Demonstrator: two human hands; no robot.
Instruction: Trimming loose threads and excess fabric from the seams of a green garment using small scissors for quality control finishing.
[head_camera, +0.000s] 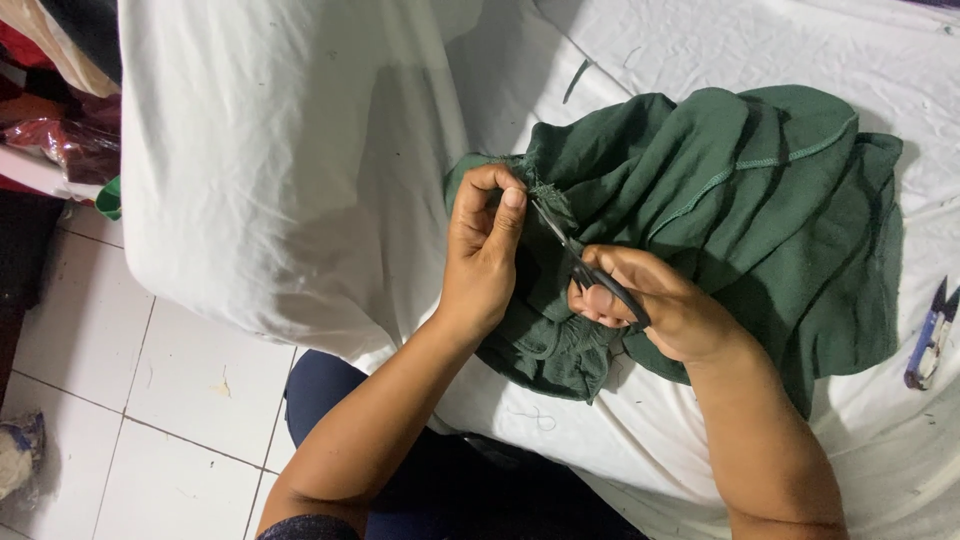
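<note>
Covering nearly the whole view, a white sheet (280, 180) drapes the desk and hangs over its near-left edge toward a tiled floor (150, 400). On the sheet, toward the right side of the desk, lies a bunched green garment (760, 210) with stitched seams showing across its folds. The left hand (482, 250) is closed in a pinch on a raised edge of the garment at its left end, thumb pressed against the fingers so the cloth stands up taut. The right hand (660, 305) is wrapped around small black scissors (580, 262), whose blades point up and left into the pinched fold, just beside the left thumb. A blue-handled thread snipper (932, 335) rests apart near the right edge of the desk, untouched. A loose thread (535, 417) lies on the sheet below the garment.

Judging from this, trimming at the seam goes best if the left hand keeps the fabric stretched and the blade tips take only the stray thread or seam allowance, with short snips, the thumb kept out of the blade line and the cloth beneath held away.
</note>
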